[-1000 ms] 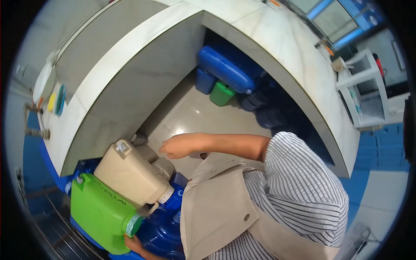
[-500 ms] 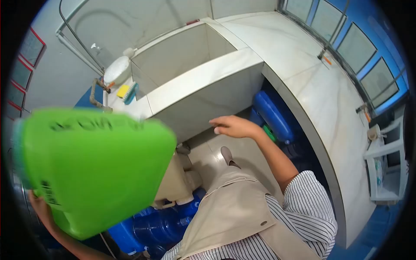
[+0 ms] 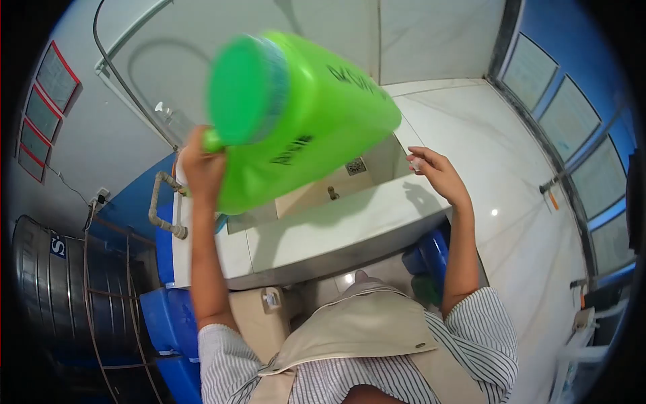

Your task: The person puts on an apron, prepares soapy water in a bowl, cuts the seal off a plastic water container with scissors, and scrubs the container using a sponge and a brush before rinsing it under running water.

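1. Gripping with one of the two hands: the fingers of the left hand [image 3: 202, 165] are closed on one green jug [image 3: 330, 111] beside its cap, at a small stub; their tips are partly hidden
2. The fingers of the right hand [image 3: 441, 178] are loosely curled and partly open, apart from the jug; one small pale spot shows at their tips, too small to name
3. The jug is up in the air, tilted, over one sink [image 3: 397, 158]; its one round cap [image 3: 235, 91] faces left, and two patches of dark writing show on its side, slightly blurred
4. Inside the sink are one drain [image 3: 355, 166] and one small brown fitting [image 3: 333, 193]
5. Around the sink runs one pale counter [image 3: 484, 145], with two taps [image 3: 548, 185] along its right side
6. Below the counter are one beige jug [image 3: 256, 320], one blue container [image 3: 435, 259] and one darker green one beside it; more blue containers stand at the left, their number unclear
7. Farther left are one bent pipe [image 3: 157, 202], one pump bottle [image 3: 171, 118] and one large dark tank [image 3: 54, 289]
8. Four red-edged frames [image 3: 59, 75] show on the left wall, and four panes [image 3: 568, 114] on the right
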The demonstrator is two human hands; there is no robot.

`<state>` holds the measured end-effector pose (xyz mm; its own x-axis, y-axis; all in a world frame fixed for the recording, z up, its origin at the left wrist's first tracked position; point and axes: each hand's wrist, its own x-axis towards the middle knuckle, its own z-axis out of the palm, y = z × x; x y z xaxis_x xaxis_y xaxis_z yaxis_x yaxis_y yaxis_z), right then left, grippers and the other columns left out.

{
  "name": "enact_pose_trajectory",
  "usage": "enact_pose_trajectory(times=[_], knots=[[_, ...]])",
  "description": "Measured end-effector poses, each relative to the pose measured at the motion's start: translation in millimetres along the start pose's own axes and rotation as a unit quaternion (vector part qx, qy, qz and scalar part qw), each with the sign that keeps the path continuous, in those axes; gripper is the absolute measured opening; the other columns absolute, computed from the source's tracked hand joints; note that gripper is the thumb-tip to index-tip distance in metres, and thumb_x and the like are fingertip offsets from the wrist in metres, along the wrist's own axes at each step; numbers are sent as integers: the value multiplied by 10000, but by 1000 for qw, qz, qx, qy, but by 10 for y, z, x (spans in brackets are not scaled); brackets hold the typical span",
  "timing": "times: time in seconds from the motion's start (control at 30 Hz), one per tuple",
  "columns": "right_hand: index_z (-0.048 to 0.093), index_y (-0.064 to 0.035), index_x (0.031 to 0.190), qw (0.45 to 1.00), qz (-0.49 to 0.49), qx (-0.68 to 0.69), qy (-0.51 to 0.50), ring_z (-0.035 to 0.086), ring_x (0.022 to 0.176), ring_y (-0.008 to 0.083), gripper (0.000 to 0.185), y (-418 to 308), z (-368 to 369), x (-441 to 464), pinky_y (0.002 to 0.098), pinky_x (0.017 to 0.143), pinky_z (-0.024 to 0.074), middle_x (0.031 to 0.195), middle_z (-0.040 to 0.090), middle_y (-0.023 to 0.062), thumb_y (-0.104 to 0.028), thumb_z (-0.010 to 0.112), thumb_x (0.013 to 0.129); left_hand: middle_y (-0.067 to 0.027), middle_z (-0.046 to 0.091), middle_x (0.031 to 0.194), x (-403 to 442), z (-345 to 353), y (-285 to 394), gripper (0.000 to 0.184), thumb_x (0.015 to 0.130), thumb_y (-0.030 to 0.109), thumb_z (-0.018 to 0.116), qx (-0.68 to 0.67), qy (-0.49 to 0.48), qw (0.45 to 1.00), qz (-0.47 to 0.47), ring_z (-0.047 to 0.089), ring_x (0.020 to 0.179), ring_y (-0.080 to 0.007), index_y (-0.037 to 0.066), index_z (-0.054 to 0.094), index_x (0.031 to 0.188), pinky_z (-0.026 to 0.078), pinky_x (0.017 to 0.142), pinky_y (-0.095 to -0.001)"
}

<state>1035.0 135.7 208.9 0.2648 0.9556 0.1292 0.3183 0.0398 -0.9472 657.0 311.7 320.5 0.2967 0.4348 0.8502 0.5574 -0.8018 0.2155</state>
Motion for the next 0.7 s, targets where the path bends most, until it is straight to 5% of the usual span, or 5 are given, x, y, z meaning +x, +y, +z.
enact_pose_trajectory(times=[0.17, 0.37, 0.53, 0.6, 0.7], knots=[[531, 0, 1198, 997, 23, -33, -63, 571, 870, 154, 368, 20, 128, 776, 283, 805, 461, 1026, 616, 93, -192, 525, 885, -173, 588, 730, -675, 1611, -656, 152, 708, 104, 609, 13, -116, 980, -162, 572, 711, -388, 75, 548, 844, 442, 587, -460], [579, -10, 1108, 966, -72, -72, -238, 600, 959, 223, 277, -567, 1477, 1667, 339, 823, 468, 1024, 628, 116, -140, 523, 870, -162, 602, 781, -1221, 2061, -942, 169, 722, 91, 582, 51, -189, 964, -181, 594, 745, -355, 47, 509, 869, 449, 609, -477], [576, -28, 1047, 800, -454, -146, -363, 563, 939, 343, 323, -387, 3737, 1856, 406, 838, 466, 994, 583, 157, -130, 600, 743, -194, 591, 829, -1368, 2002, -1121, 219, 718, 116, 591, -68, -163, 961, -212, 587, 790, -367, 8, 489, 879, 447, 660, -496], [582, -41, 1004, 759, -408, -279, -423, 574, 931, 336, 297, -442, 4319, 1765, 404, 800, 488, 973, 572, 172, -138, 618, 726, -224, 574, 882, -1211, 1822, -1118, 230, 728, 120, 578, -41, -306, 912, -271, 563, 849, -386, 12, 478, 905, 428, 698, -494], [548, -15, 953, 718, -456, -335, -405, 594, 850, 344, 280, -372, 4941, 1657, 420, 702, 502, 899, 558, 171, -177, 641, 745, -234, 566, 915, -1267, 1629, -1246, 265, 765, 178, 599, -104, -334, 895, -275, 550, 873, -397, 12, 484, 938, 432, 717, -490]])
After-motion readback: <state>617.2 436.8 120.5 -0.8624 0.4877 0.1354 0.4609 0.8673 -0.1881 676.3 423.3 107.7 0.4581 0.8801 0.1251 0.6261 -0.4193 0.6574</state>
